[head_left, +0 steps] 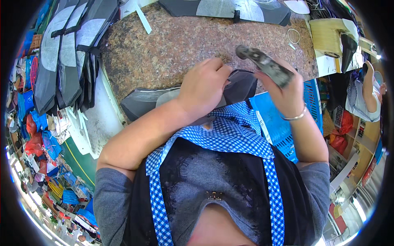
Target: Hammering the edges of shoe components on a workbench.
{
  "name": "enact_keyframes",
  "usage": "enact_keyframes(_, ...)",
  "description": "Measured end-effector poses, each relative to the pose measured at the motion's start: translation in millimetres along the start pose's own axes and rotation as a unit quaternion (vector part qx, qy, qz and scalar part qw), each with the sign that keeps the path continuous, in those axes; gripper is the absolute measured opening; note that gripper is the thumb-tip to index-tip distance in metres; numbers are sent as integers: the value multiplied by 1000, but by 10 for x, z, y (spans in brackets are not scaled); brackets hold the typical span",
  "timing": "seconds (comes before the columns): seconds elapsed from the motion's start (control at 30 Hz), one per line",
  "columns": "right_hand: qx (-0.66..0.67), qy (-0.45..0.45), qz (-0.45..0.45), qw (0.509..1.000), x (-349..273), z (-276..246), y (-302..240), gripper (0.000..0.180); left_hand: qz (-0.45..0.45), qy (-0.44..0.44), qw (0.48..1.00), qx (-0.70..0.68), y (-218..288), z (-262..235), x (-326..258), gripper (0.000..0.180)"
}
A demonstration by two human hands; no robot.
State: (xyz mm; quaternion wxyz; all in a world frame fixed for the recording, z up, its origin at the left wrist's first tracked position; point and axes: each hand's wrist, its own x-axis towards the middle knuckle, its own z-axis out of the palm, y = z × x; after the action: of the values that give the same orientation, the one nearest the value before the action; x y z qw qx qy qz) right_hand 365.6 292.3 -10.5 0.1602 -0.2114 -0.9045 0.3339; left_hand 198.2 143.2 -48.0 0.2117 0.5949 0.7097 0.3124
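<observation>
In front of my body, a dark grey flat piece (240, 87) with a paler middle lies at the near edge of the stone slab (164, 49). My left hand (205, 84) is closed over its far edge, fingers bent and pinching there; the fingertips are partly hidden. To the right, my right hand (287, 92) is raised and closed around a worn grey metal hammer (266, 65). Its rounded end points to the upper left, above the slab and apart from the piece. The palm hides its handle.
Similar dark pieces hang stacked (57, 57) at the left, and another piece (230, 10) lies along the slab's far side. A blue plastic crate (314, 102) stands by my right forearm. A yellowish roll (328, 37) is at the far right. Another person (363, 96) is beyond it.
</observation>
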Motion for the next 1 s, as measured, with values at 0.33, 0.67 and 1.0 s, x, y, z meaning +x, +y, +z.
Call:
enact_keyframes(0.33, -130, -111, -20, 985, -136, -292, -61, 30, 98, 48, 989, 102, 85, -15, -29, 32)
enact_keyframes(0.67, -180, -68, -79, 978, 111, -214, -128, 32, 145, -14, 957, 249, 144, -63, -66, 38)
enact_keyframes(1.0, -120, -25, -71, 990, -28, -59, -98, 25, 92, 36, 982, 160, 144, -120, -129, 22)
